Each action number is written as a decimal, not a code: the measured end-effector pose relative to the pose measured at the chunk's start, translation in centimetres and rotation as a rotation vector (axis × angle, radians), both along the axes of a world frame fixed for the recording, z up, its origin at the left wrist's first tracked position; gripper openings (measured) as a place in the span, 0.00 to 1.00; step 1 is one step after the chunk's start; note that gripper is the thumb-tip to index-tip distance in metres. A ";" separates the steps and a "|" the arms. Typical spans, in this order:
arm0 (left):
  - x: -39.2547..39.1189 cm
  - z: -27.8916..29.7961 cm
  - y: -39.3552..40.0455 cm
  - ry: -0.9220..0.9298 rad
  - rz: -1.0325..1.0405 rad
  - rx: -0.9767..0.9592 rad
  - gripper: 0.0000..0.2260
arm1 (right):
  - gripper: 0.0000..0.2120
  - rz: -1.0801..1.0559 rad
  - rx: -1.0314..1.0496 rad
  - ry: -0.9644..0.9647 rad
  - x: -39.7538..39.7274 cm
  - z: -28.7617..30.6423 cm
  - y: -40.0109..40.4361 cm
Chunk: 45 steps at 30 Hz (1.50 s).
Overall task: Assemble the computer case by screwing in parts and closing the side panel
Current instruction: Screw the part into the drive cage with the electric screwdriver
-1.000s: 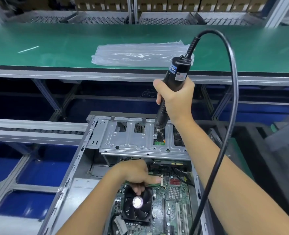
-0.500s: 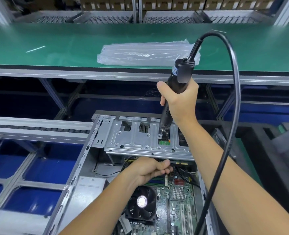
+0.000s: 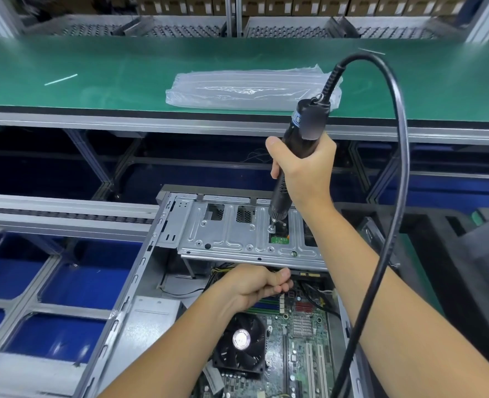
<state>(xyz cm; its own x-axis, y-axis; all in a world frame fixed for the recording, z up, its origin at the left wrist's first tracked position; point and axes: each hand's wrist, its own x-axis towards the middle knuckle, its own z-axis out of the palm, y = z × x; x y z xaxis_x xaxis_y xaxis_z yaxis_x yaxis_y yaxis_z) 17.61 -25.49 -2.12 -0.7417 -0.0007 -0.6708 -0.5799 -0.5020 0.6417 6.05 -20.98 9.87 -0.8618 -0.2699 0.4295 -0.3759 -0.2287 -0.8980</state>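
Observation:
An open grey computer case (image 3: 134,285) lies on its side below me. Its silver drive cage (image 3: 232,238) spans the top. My right hand (image 3: 305,170) grips a black electric screwdriver (image 3: 309,122), held nearly upright. The bit sits on a screw (image 3: 272,228) in the cage, beside a small green board. My left hand (image 3: 254,285) hovers just below the cage's front edge, over the motherboard (image 3: 303,340). Its fingers are curled into a fist with the thumb on top, and nothing shows in it. A black CPU fan (image 3: 240,340) sits under that wrist.
The screwdriver's thick black cable (image 3: 401,168) loops up and down past my right forearm. A clear plastic bag (image 3: 237,87) lies on the green conveyor belt (image 3: 94,70) beyond. A roller rail (image 3: 51,216) and blue bins (image 3: 79,282) are at the left; dark foam (image 3: 453,254) at the right.
My left hand lifted off the fan area, moved up toward the cage's edge and closed into a fist. The screwdriver stayed on the same screw.

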 end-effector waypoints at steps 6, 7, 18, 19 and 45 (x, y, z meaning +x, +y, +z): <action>0.0 0.0 -0.1 -0.003 0.000 0.000 0.05 | 0.10 -0.003 -0.004 0.008 0.1 -0.1 -0.2; 0.0 0.0 0.0 -0.004 -0.001 0.001 0.05 | 0.10 0.004 -0.006 0.011 0.2 0.0 -0.2; 0.0 0.2 0.0 -0.005 -0.011 0.000 0.05 | 0.12 0.072 0.064 0.092 1.2 0.0 -0.8; 0.0 0.1 0.0 -0.005 -0.011 0.002 0.04 | 0.11 0.078 0.055 0.082 1.2 0.0 -0.7; 0.2 1.0 -1.7 -0.062 -0.379 -0.029 0.13 | 0.11 0.103 -0.009 0.075 1.9 -0.3 0.2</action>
